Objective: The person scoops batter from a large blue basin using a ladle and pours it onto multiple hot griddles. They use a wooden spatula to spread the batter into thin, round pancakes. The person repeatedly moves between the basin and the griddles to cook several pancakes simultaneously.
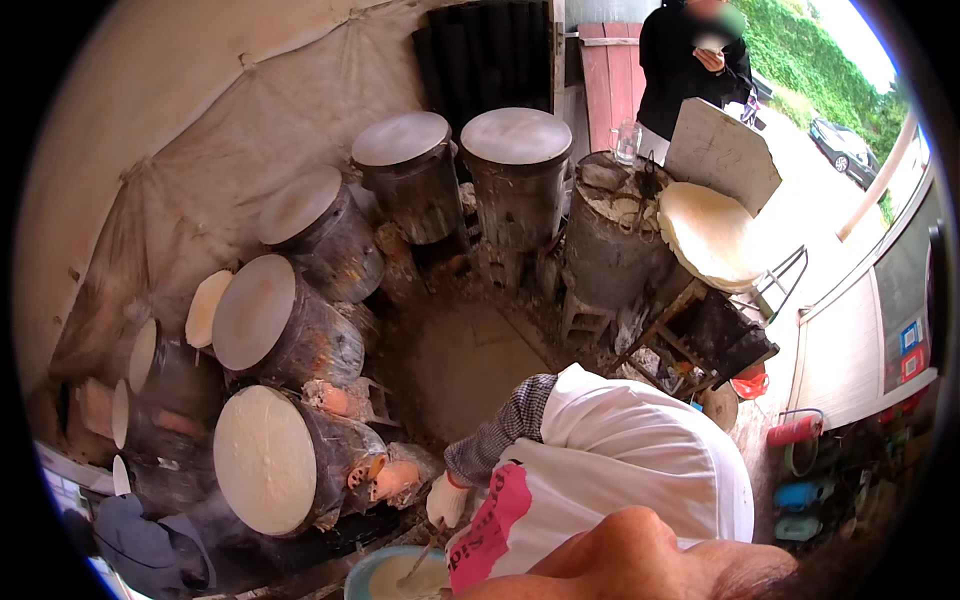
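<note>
My right hand [448, 501], in a white knit glove, is closed on the thin handle of a utensil [420, 559] that leans into a pale batter. The batter is in a light blue basin [361, 576] at the bottom edge, partly hidden by my shirt. My left hand is out of view. Left of my right hand stands a drum-shaped stove with a round griddle [265, 460] covered by a pale, flat layer of batter. Beside this stove are orange-glowing cylindrical briquettes [395, 480]. Behind it, another stove carries a bare grey griddle [253, 312].
Several more drum stoves [517, 199] curve around the floor [472, 360]. A stack of thin flatbreads [709, 232] lies right of a drum bearing a glass mug [627, 142]. One person in black [664, 71] stands behind; another in grey [142, 540] is lower left.
</note>
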### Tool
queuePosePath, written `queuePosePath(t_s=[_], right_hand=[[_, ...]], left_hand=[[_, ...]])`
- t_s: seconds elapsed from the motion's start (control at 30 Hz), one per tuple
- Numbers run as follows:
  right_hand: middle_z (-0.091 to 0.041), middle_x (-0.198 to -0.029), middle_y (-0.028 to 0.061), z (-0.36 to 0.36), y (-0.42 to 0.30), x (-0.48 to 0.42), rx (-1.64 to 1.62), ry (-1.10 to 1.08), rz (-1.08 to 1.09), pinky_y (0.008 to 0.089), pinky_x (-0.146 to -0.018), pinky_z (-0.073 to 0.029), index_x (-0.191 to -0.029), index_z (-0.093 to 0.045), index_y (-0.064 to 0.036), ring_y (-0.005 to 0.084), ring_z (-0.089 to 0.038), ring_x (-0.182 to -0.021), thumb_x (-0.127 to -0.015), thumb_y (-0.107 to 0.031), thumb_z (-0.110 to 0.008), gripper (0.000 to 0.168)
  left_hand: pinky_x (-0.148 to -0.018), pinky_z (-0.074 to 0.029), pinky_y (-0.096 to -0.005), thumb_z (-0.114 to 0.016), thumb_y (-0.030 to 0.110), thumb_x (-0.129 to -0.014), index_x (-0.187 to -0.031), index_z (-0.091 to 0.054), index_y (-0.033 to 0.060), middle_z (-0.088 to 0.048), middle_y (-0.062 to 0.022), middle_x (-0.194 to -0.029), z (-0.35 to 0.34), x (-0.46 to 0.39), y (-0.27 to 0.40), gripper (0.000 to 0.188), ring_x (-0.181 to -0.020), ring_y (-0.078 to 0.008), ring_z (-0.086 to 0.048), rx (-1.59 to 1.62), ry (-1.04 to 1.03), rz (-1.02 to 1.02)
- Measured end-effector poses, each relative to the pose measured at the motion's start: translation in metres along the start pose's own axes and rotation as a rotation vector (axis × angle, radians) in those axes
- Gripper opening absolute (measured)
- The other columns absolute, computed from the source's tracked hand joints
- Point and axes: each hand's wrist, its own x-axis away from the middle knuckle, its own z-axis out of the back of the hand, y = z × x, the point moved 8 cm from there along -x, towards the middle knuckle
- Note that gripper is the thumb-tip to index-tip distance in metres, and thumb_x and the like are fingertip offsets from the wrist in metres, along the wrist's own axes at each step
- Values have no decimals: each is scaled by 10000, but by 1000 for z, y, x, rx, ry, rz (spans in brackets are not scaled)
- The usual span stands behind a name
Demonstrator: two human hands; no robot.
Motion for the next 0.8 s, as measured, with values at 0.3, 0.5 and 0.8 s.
queuePosePath(t_s=[0.3, 0.5, 0.8], right_hand=[[-698, -1025, 155, 9, -38, -45, -45, -28, -31, 465, -840, -492, -1087, -721, -139, 322, -650, -973, -765, -240, -585, 363], [-694, -1022, 179, -7, -42, -84, -29, -89, -27, 474, -825, -497, -1085, -694, -80, 352, -652, -962, -760, -237, -589, 376], [-655, -1200, 152, 16, -52, -97, -44, -16, -159, 467, -932, -488, -1307, -580, -156, 354, -620, -1108, -797, -286, -516, 530]], left_hand=[[-824, -436, -429, -545, 322, -929, -1128, -544, 1, -581, -186, -1020, 35, -19, -29, 377, -929, -302, -572, 30, 28, 8], [-871, -444, -434, -557, 328, -928, -1162, -555, -7, -598, -198, -1071, 89, -36, -78, 408, -982, -310, -585, 77, 115, 43], [-910, -452, -474, -542, 367, -947, -1171, -553, -63, -620, -274, -1092, 209, 14, -233, 485, -1047, -396, -597, 265, 301, 181]])
